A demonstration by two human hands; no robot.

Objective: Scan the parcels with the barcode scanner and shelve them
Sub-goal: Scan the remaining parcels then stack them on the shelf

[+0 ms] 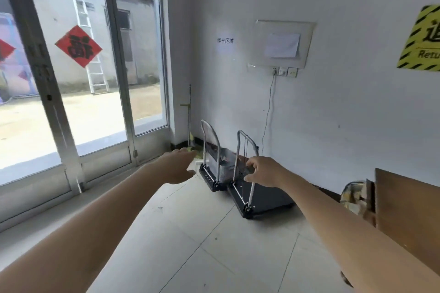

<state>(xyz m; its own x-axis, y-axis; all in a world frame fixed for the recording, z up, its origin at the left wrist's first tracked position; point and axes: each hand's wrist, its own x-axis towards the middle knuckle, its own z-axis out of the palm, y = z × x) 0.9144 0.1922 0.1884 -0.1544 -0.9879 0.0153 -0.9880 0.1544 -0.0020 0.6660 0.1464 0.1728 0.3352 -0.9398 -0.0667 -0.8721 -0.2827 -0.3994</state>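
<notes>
Two flat platform trolleys stand side by side against the white wall. The near trolley (264,197) has a black deck and an upright metal handle (240,157). The far trolley (210,173) carries a clear plastic crate (222,162). My right hand (264,171) is stretched out by the near trolley's handle with fingers loosely curled; whether it touches the handle I cannot tell. My left hand (179,164) reaches forward, fingers relaxed, holding nothing. No parcel or barcode scanner is visible.
Glass doors (83,66) fill the left side, with a red paper square stuck on. A broom (190,121) leans in the corner. A cable hangs from a wall socket (283,71). A brown board (409,216) and a bag (354,195) sit at the right.
</notes>
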